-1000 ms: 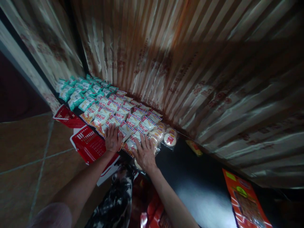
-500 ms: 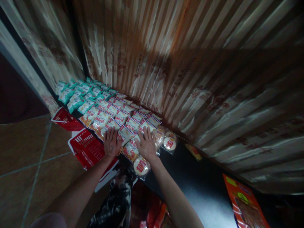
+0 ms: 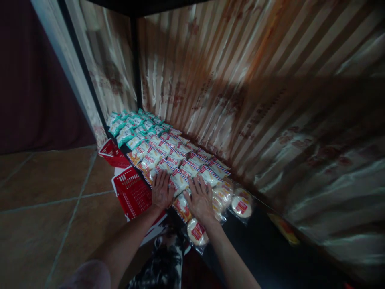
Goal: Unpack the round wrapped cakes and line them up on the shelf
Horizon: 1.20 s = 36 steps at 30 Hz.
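Observation:
Rows of white snack packets (image 3: 175, 155) with red lettering and striped edges lie on a black shelf (image 3: 255, 245). My left hand (image 3: 163, 190) rests on the packets at the front edge, fingers stretched out. Flat on the packets to its right is my right hand (image 3: 201, 200), its fingers spread. Just right of and below that hand are clear-wrapped round crackers, one near the front edge (image 3: 197, 233) and another farther back (image 3: 241, 206). Teal snack packets (image 3: 136, 124) fill the shelf's far left end.
A pleated, printed sheet (image 3: 240, 80) covers the wall behind the shelf. Red baskets (image 3: 132, 190) stand on the tiled floor (image 3: 63, 208) below the front edge. A small yellow packet (image 3: 284, 228) lies by the wall at right.
The view has swung left, so everything sits farther right and lower. My hands stay on the packets, the right one slightly nearer the front. The orange package has left view.

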Tool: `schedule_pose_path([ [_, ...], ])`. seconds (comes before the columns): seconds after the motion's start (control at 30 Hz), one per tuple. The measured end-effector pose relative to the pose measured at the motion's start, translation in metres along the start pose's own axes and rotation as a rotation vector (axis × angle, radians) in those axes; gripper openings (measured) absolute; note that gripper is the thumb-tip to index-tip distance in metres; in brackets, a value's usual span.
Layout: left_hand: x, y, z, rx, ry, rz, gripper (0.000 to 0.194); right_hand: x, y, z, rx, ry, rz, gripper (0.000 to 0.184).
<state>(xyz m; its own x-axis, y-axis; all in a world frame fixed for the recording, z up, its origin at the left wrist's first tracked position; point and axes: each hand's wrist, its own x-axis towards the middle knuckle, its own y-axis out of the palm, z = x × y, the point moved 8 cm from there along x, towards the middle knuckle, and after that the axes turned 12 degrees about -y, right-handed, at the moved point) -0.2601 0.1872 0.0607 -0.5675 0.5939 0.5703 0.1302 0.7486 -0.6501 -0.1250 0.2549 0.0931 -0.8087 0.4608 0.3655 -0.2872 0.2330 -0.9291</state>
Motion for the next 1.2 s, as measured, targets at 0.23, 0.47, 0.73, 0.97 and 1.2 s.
schedule_pose_path([
  [0.23, 0.000, 0.000, 0.000, 0.014, -0.008, 0.003, 0.043, 0.001, 0.002, -0.001, -0.007, -0.011, -0.055, 0.050],
  [0.47, 0.001, -0.003, -0.002, 0.012, 0.008, -0.006, 0.041, 0.009, 0.001, 0.011, -0.027, -0.105, -0.117, 0.042],
  [0.73, 0.000, -0.002, -0.001, 0.010, 0.027, -0.044, 0.041, 0.011, 0.011, 0.013, -0.051, -0.157, -0.182, 0.045],
  [0.97, -0.004, 0.004, 0.004, 0.004, 0.023, -0.037, 0.051, 0.014, 0.003, 0.024, -0.051, -0.190, -0.209, 0.046],
  [1.2, -0.003, -0.004, 0.001, -0.015, 0.034, -0.049, 0.051, 0.016, 0.010, 0.033, -0.095, -0.252, -0.201, 0.041],
])
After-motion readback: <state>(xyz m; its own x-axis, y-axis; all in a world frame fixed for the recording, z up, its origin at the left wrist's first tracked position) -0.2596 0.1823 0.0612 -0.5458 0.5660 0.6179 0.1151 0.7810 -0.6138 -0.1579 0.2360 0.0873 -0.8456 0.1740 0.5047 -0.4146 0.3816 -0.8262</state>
